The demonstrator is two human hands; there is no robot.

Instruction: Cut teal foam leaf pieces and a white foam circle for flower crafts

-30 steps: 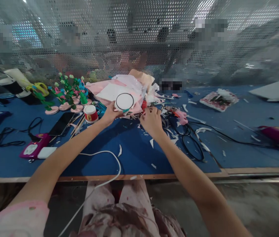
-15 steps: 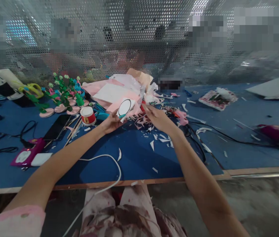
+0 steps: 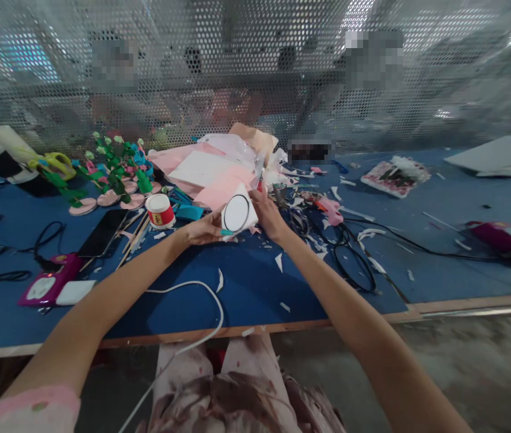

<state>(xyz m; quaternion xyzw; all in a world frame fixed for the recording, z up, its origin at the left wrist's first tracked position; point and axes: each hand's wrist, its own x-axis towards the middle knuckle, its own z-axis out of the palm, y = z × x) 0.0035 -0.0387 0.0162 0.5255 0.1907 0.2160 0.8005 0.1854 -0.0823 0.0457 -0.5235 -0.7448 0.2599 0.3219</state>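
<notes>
A white piece of paper or card with a black circle outline (image 3: 236, 214) is tilted up in front of me. My left hand (image 3: 204, 230) pinches its lower left side, and a small teal bit shows by the fingertips. At the right edge of the card is my right hand (image 3: 268, 213), fingers curled; a bit of red shows just beyond them, and what they grip is mostly hidden. Behind the card lie pink sheets (image 3: 219, 187) and a white sheet (image 3: 198, 168). Teal pieces (image 3: 189, 212) rest left of the card.
A red and white tub (image 3: 160, 211), a phone (image 3: 104, 233) and a purple power strip (image 3: 50, 279) sit left. Green craft plants on pink discs (image 3: 82, 207) stand behind. White scraps (image 3: 278, 261) and black cable (image 3: 359, 282) lie right. A white cable (image 3: 210, 288) crosses the table's front edge.
The white card has turned and come slightly nearer, with its circle facing me more than half a second ago. My right hand has shifted left and down, up to the card's edge.
</notes>
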